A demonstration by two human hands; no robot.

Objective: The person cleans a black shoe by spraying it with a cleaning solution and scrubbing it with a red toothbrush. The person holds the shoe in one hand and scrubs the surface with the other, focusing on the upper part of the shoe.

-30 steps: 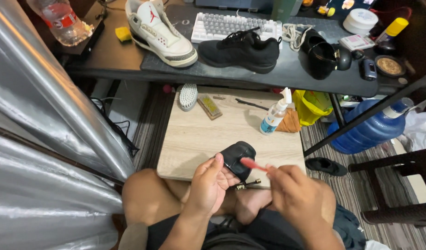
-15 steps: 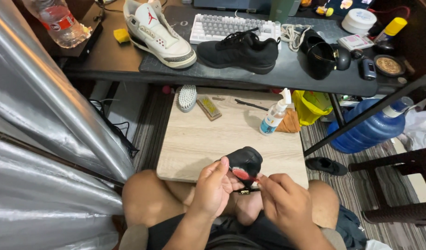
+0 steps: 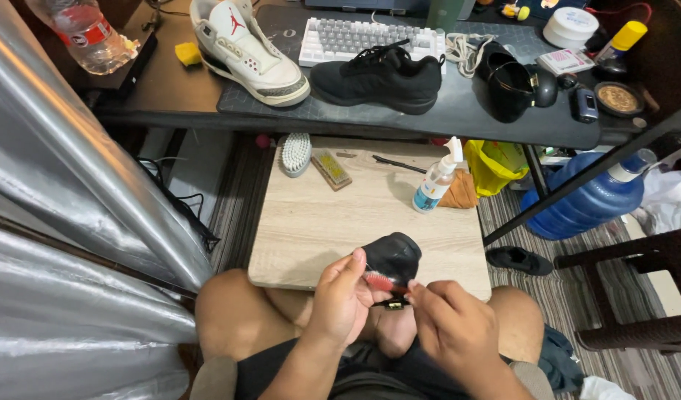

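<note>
Two hands meet at lower centre of the frame, above the near edge of the wooden surface (image 3: 318, 222). Compared with half a second earlier, the black shoe (image 3: 392, 255) sits slightly more upright and the red brush (image 3: 383, 282) now lies across its lower side. The left hand (image 3: 340, 300) is clamped on the shoe, which rises just above its fingertips. The right hand (image 3: 451, 326) is pinched on the brush end.

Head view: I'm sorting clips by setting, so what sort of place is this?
Probably a home shoe-cleaning corner: sneakers on a cluttered desk, a scrub brush and spray bottle on a low wooden board.
</note>
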